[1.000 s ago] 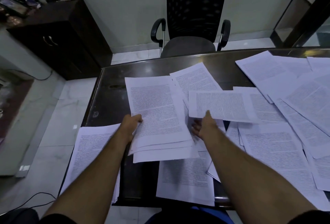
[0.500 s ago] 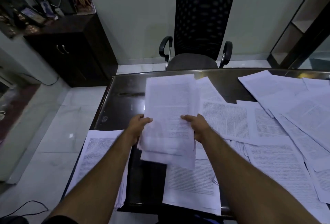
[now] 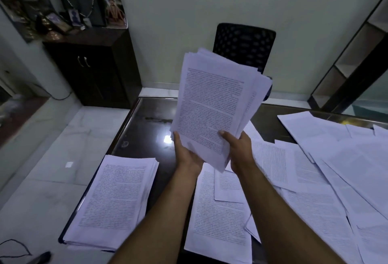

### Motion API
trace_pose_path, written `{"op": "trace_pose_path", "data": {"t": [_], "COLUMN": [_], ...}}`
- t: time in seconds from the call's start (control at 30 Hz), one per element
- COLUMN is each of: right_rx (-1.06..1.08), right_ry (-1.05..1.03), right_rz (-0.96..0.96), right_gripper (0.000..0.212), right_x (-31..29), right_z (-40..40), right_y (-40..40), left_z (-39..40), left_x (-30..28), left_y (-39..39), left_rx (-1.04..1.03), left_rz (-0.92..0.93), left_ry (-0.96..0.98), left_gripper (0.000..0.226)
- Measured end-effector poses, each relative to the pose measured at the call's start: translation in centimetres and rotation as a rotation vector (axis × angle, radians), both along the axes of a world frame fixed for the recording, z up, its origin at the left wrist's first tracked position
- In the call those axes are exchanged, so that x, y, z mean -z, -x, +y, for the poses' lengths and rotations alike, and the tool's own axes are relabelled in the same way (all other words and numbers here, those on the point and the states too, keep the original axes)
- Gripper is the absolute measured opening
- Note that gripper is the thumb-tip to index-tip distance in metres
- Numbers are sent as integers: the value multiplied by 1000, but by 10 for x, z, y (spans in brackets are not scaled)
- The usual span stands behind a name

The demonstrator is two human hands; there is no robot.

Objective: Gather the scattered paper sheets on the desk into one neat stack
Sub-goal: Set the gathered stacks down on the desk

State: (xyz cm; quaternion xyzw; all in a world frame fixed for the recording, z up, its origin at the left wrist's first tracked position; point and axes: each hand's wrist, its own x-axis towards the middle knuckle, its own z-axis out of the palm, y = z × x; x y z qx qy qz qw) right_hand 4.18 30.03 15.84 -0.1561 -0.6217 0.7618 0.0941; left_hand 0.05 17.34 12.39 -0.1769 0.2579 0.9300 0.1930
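A bundle of printed paper sheets (image 3: 212,104) stands nearly upright in the air above the dark glossy desk (image 3: 142,133). My left hand (image 3: 186,154) holds its lower left edge, and my right hand (image 3: 239,152) grips its lower right corner with the thumb on the front page. The sheets fan out unevenly at the top right. A fairly even stack of sheets (image 3: 113,198) lies at the desk's near left corner. Several loose sheets (image 3: 310,171) lie scattered and overlapping across the right half of the desk, and one sheet (image 3: 218,221) lies under my forearms.
A black mesh office chair (image 3: 245,45) stands behind the desk's far edge. A dark wooden cabinet (image 3: 92,68) with framed pictures on top is at the left. A shelf unit (image 3: 354,57) stands at the right. A cable (image 3: 14,249) lies on the white floor, lower left.
Both hands gathered several sheets off the desk and lifted them upright into the air. The camera tilted up, bringing more of the wall into view.
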Motion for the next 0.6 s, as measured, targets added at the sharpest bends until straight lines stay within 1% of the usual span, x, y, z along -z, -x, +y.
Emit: {"op": "trace_pose_path", "data": {"t": [0.1,0.17,0.2,0.23,0.3,0.33,0.4,0.5,0.57,0.6], "right_rx": [-22,-38,-47,-56,-91,-106,-137,-171,-196,-204], "right_ry": [-3,-22,-22,-21,-31,-31,-11,29,17,-4], "right_rz": [-13,-8,-5,-1,12,19,17,-34,-78,-109], "right_gripper": [43,46,46,45,45,47,50,49,45,42], "right_x": [-2,-8,-9,-9,-7,-4,1,8,17,22], "right_z": [9,15,17,19,22,22,16,-1,-14,-19], "right_y": [-5,-4,-4,-4,-5,-5,-6,-6,-6,-5], "left_z": [10,16,18,19,17,17,11,-4,-19,-27], "left_x": [-7,-4,-5,-4,-9,-15,-18,-6,-2,-1], "left_y": [-1,-4,-6,-6,-12,-17,-27,-33,-37,-39], "left_rx": [28,9,-8,-19,-48,-69,-149,-315,-371,-381], "left_rz": [16,-28,-49,-64,-84,-75,-96,-110,-150,-184], "left_ry": [116,87,96,107,169,243,333,425,538,630], "left_gripper": [76,61,59,65,83,79,60,58,60,62]}}
